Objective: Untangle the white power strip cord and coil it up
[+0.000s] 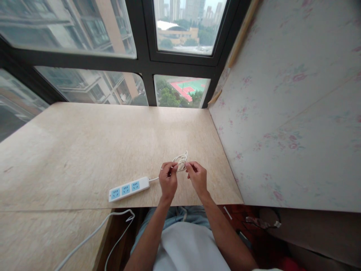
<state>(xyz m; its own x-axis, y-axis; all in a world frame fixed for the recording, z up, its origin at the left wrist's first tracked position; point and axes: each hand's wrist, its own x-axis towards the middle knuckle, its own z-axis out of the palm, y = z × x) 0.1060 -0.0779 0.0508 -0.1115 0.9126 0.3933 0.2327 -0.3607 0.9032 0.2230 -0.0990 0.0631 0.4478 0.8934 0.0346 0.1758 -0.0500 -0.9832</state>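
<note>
A bundled white power cord [182,159] lies between my two hands, just above the beige counter. My left hand [168,178] pinches the left side of the bundle with thumb and forefinger. On the other side, my right hand [197,177] closes thumb and fingertips on the bundle's right edge. To the left rests a white power strip [129,189] with three blue socket panels. Its cord leaves the right end and passes behind my left hand. The exact strands between my fingertips are partly hidden.
The beige counter [98,143] runs to dark-framed windows [180,64] at the back. A flower-patterned wall [276,124] bounds it on the right. Another white cable [93,233] hangs over the counter's edge at lower left. Some items lie on the reddish floor [239,222].
</note>
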